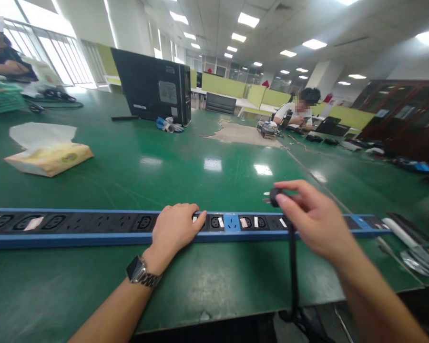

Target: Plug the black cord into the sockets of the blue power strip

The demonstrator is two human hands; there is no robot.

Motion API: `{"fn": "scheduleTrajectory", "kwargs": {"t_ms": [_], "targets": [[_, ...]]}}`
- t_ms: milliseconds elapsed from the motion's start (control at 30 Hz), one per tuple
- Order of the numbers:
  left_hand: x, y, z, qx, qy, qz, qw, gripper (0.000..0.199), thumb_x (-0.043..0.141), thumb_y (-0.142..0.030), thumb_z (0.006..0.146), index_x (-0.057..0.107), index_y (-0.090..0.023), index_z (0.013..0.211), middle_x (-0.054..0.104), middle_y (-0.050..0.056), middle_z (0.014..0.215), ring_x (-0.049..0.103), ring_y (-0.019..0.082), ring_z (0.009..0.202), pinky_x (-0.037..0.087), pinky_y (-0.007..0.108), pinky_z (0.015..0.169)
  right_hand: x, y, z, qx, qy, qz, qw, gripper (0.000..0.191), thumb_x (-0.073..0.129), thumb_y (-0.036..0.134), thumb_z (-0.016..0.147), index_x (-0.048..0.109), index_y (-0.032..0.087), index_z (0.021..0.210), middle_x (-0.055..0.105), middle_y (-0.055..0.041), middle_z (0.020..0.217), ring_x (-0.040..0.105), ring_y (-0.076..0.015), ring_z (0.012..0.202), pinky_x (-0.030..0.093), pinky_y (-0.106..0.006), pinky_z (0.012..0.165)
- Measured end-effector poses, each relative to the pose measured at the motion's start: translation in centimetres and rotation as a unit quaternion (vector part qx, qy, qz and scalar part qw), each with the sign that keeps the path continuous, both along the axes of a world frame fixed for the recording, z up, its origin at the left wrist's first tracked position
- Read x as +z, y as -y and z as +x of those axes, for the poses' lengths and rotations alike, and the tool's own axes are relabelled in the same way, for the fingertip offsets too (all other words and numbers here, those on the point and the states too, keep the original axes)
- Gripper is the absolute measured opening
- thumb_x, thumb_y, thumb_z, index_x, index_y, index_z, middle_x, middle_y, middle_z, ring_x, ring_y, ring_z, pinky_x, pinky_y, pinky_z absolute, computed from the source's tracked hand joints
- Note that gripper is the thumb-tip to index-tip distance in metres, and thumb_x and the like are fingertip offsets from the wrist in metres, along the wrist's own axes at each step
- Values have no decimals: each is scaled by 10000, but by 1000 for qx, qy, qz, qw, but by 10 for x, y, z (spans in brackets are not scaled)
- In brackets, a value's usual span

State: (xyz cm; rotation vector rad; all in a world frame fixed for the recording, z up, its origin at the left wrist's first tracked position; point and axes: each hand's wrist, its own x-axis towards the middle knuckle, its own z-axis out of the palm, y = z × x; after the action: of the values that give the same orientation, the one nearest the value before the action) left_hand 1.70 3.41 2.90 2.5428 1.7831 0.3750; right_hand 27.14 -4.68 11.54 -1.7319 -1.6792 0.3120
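Observation:
A long blue and black power strip (128, 239) lies across the green table, with rows of sockets and a few small labels. My left hand (177, 226), with a watch (137, 270) on the wrist, is wrapped over the strip near its middle. Above the strip's right half, my right hand (307, 212) pinches a black plug (277, 196) between thumb and fingers. Its metal prongs point left, clear of the sockets. From the plug a black cable (293, 271) hangs down past the table's front edge.
A tissue pack (52, 159) sits at left, and a black computer case (157, 88) stands behind with gloves (169, 125) beside it. Cables (420, 257) lie at the right end. One person (9, 64) is far left; another (295, 112) sits across the table.

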Motion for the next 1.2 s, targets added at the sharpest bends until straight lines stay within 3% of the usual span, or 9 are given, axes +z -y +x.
{"fn": "scheduleTrajectory", "kwargs": {"t_ms": [100,233,300,400,467,600,733,967,1200], "targets": [[2,0,1,2,-2,-2,1000,441,341,-506,903,697,-248,873,737,59,893,660,262,841,403,351,682,6,5,57,-59,66,-80,993,435,520,532,838,584,200,1112,645,13,608,535,-133,458,358,-244,437],[2,0,2,6,-3,-6,1000,444,338,-502,903,700,-245,880,740,65,893,663,265,832,402,351,674,-18,-8,117,-21,176,-176,968,304,527,468,821,654,207,909,627,10,573,578,-146,501,413,-259,503],[2,-1,1,3,1,-3,1000,441,336,-496,905,699,-245,883,739,64,894,664,263,841,408,352,690,-28,-12,129,-13,153,-202,967,328,521,466,817,664,199,945,621,11,569,582,-148,496,435,-264,511],[1,-1,1,1,4,1,1000,433,338,-491,905,692,-246,862,737,59,884,664,259,842,413,353,702,-36,-11,118,0,49,-208,977,445,476,513,847,629,181,1101,633,3,625,590,-145,507,455,-265,502],[1,-1,2,5,2,2,1000,431,340,-492,905,689,-245,851,737,59,886,663,259,844,414,353,701,-39,-9,97,21,35,-202,978,463,449,524,868,618,189,1141,641,1,649,580,-138,494,443,-261,487],[1,-1,2,10,-4,-1,1000,431,340,-493,906,691,-247,867,739,57,893,662,257,842,416,353,702,-46,-13,60,28,194,-143,970,362,448,446,886,678,215,1044,701,-32,729,638,-173,628,446,-278,589],[1,0,1,6,0,-3,1000,439,341,-498,906,696,-243,878,739,62,895,661,258,836,422,357,706,-47,-17,55,2,309,-126,943,323,454,386,885,691,218,1027,739,-66,874,675,-224,792,450,-307,689],[3,1,0,3,7,-18,1000,453,347,-497,900,711,-228,917,736,81,915,656,256,852,432,356,728,-41,-11,52,22,250,-135,958,339,430,377,898,691,199,1020,738,-64,882,670,-203,783,449,-296,684],[2,1,0,1,4,-9,1000,460,339,-506,900,714,-243,929,738,71,918,661,260,843,430,352,713,-51,-13,40,6,332,-158,930,314,439,351,907,678,184,1022,729,-110,868,680,-249,809,447,-324,701]]}}
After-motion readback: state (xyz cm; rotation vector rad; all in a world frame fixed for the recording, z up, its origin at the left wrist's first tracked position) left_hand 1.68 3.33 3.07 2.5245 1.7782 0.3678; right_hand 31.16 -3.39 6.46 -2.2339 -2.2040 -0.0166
